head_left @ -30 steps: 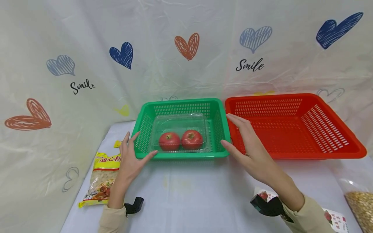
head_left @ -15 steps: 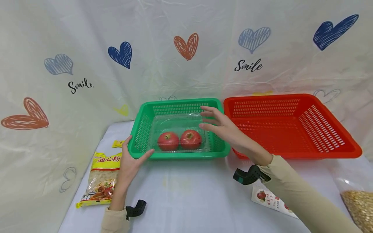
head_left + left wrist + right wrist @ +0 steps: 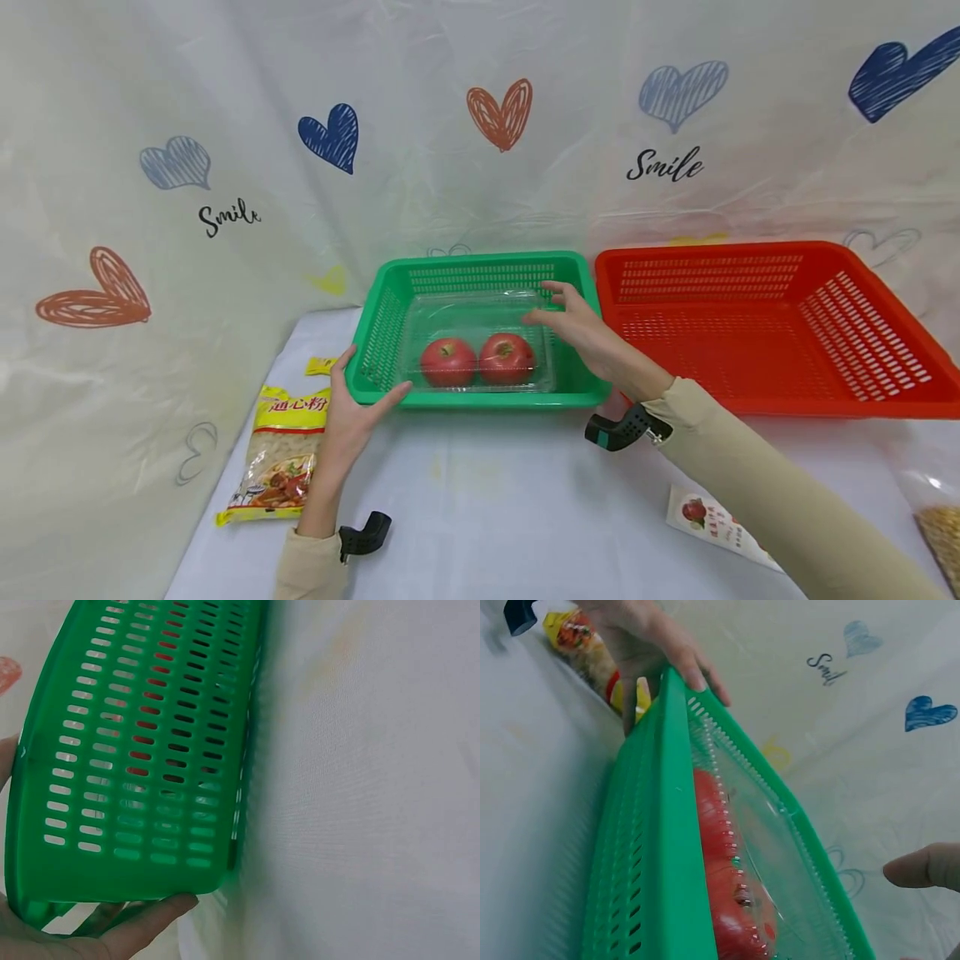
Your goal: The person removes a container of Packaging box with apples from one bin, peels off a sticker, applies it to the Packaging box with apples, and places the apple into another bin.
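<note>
Green basket standing on the white table, pushed up against the curtain with hearts. Inside it a clear plastic box with two tomatoes side by side, lying on the basket floor, toward the front wall.

Left hand placed at the front left corner of the green basket: thumb on the front rim, fingers up along the left side wall, lightly bent around the corner and holding it. Seen also from the left wrist view, where a fingertip lies under the basket's slotted wall.

Right hand reaching over the right side of the green basket, fingers straight and relaxed, fingertips at the back right corner of the clear plastic box. Touching the box or only just above it: cannot tell. Nothing gripped in this hand. In the right wrist view only one fingertip visible, apart from the basket rim.

Red basket just beside the green one, on its right. Yellow bag of pasta flat on the table, near the left hand. Small printed card under the right forearm. Bag of grains at the far right edge.
</note>
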Tool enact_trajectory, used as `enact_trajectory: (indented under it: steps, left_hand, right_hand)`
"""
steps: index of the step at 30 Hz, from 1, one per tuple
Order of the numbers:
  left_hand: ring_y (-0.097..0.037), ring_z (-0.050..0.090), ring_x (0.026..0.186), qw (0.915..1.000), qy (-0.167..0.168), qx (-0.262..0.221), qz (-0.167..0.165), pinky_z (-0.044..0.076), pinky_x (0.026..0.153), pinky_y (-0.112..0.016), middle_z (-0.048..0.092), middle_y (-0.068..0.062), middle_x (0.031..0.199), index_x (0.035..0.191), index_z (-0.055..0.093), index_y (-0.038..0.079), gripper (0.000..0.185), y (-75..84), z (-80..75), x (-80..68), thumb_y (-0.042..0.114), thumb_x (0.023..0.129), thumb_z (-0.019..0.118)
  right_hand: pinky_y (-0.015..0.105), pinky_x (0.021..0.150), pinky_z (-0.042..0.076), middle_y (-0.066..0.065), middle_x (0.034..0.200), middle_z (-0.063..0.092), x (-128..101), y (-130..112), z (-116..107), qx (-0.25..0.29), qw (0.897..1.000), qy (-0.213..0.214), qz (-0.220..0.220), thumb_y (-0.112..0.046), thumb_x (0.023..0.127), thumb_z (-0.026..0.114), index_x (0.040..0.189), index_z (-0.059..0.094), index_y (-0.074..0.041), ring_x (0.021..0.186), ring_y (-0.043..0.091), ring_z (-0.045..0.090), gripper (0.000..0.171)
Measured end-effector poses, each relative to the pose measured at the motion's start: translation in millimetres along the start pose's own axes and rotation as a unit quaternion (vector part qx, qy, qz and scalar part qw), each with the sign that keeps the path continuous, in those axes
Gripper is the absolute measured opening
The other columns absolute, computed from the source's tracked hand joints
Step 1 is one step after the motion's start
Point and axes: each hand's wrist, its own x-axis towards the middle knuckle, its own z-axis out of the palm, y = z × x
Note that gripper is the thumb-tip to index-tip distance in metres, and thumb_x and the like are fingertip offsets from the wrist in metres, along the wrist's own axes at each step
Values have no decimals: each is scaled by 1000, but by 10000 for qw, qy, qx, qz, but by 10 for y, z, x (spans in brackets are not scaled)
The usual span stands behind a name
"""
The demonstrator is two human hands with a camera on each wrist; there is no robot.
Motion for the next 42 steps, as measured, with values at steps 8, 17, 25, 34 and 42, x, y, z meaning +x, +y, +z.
enact_trajectory:
  steps: [8, 17, 25, 34, 42]
  left_hand:
    - [-32, 32, 148, 10000, -51, -67, -27, 31, 123, -53, 25, -16, 166, 165, 15, 17, 107, 1, -2, 8, 27, 88, 87]
    - [-33, 31, 149, 9999, -135, -54, -33, 30, 123, -53, 23, -16, 166, 165, 14, 19, 105, 2, 9, 4, 26, 89, 86]
    - [-35, 30, 151, 9999, -141, -53, -11, 28, 124, -55, 23, -19, 167, 165, 13, 18, 106, 38, 22, 5, 27, 89, 86]
    - [-34, 30, 150, 10000, -30, 17, 4, 27, 124, -56, 23, -18, 167, 165, 16, 17, 104, 11, 11, -17, 27, 89, 86]
    - [-34, 31, 149, 10000, -86, 4, -18, 29, 123, -56, 24, -17, 166, 165, 13, 17, 105, 17, 20, -10, 27, 90, 85]
  right_hand:
    - [68, 119, 27, 19, 171, 10, 118, 28, -3, 429, 9980, -39, 469, -19, 98, 65, 168, 1, -16, 154, 43, 16, 95]
    - [71, 116, 30, 18, 171, 3, 225, 84, 39, 899, 9930, -29, 766, -17, 98, 63, 166, -8, -16, 152, 47, 17, 98]
    - [71, 115, 32, 18, 172, -4, 265, 167, 44, 670, 9937, -263, 864, -19, 98, 63, 165, -10, -4, 150, 46, 19, 100]
    - [74, 109, 37, 23, 167, 9, 339, 211, 65, 504, 9910, -746, 991, -22, 102, 55, 158, 31, 5, 151, 48, 15, 67]
    - [76, 107, 38, 27, 162, 14, 410, 233, 110, 504, 9893, -635, 1216, -27, 104, 55, 160, 30, 2, 148, 51, 19, 68]
